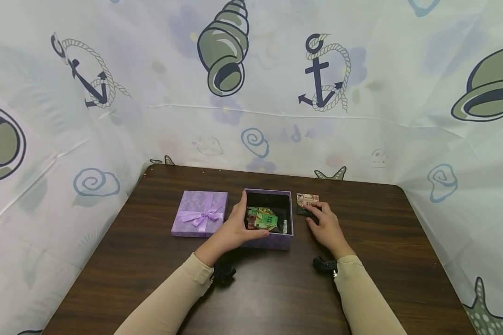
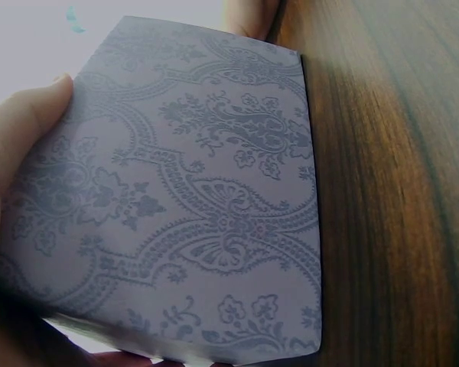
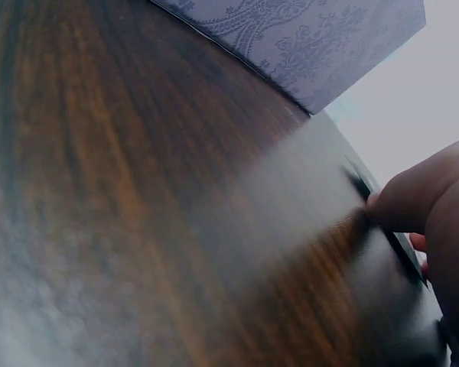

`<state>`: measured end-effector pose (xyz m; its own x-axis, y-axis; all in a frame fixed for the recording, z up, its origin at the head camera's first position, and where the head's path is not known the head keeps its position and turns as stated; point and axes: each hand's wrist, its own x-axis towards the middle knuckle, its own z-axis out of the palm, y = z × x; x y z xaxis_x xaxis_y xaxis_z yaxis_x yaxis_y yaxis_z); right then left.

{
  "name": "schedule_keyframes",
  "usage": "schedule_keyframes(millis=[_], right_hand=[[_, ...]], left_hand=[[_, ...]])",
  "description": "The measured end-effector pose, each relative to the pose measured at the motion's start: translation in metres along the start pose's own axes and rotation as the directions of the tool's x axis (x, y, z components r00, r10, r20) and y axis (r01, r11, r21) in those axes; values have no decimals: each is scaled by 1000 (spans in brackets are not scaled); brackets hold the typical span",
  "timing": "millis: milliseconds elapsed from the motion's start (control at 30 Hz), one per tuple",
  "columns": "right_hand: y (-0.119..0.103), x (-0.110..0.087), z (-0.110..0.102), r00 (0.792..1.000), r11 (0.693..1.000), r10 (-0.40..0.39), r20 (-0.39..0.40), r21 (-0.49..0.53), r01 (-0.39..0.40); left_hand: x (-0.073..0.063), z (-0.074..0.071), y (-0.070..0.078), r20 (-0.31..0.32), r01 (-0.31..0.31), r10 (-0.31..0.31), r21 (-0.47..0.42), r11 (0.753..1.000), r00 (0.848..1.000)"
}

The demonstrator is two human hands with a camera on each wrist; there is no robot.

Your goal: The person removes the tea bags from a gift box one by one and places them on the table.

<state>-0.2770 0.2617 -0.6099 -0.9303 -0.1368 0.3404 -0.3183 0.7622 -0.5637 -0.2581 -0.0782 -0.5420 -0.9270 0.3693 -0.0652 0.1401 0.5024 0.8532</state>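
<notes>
An open purple box (image 1: 282,241) with a dark inside stands on the table, holding printed cutouts (image 1: 265,218), one green with a window pattern. My left hand (image 1: 231,228) grips its left front corner, fingers along the left wall and thumb over the front edge. In the left wrist view the patterned box wall (image 2: 214,176) fills most of the picture. Right of the box lies a small printed card (image 1: 307,199) with a building-like picture and a dark lower part. My right hand (image 1: 327,230) pinches it; in the right wrist view the thumb (image 3: 402,200) meets a thin dark edge.
The purple lid (image 1: 197,211) with its ribbon bow lies left of the box. A small pale piece (image 1: 285,226) stands inside the box at the right. The dark wooden table (image 1: 272,298) backs onto a printed cloth (image 1: 276,83).
</notes>
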Motion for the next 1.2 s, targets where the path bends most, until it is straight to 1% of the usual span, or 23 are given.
schedule_keyframes(millis=[133, 367, 500, 600, 667, 767, 833, 933, 1167, 1200], right_hand=[[-1, 0, -1, 1000, 1000, 12, 7, 8, -12], [-3, 1, -1, 999, 999, 33, -2, 10, -33], [-1, 2, 0, 998, 997, 56, -24, 57, -54], [0, 1, 0, 996, 989, 66, -61, 136, -57], [0, 0, -2, 992, 977, 88, -92, 201, -68], [2, -3, -3, 981, 946, 159, -114, 302, -118], [3, -4, -5, 970, 925, 206, -126, 350, -150], [2, -5, -6, 957, 897, 247, -152, 409, -166], [1, -7, -9, 921, 852, 334, -200, 482, -204], [1, -7, -10, 916, 842, 344, -206, 500, -204]], left_hand=[[0, 0, 1, -2, 3, -3, -3, 1000, 1000], [-1, -1, 1, -7, 1, -1, -5, 1000, 1000], [-1, -1, 1, -13, -5, 4, -9, 1000, 1000], [-1, -1, 1, -12, -2, 2, -10, 1000, 1000], [-1, 0, 1, -11, 5, -5, -5, 1000, 1000], [-1, 2, 2, -8, 21, -21, 0, 1000, 1000], [-2, 2, 3, -7, 31, -31, 6, 1000, 999], [-3, 2, 4, -8, 35, -35, 9, 999, 999], [-2, 0, 2, -3, 23, -23, 11, 1000, 1000], [-2, 0, 3, -3, 22, -22, 10, 1000, 1000]])
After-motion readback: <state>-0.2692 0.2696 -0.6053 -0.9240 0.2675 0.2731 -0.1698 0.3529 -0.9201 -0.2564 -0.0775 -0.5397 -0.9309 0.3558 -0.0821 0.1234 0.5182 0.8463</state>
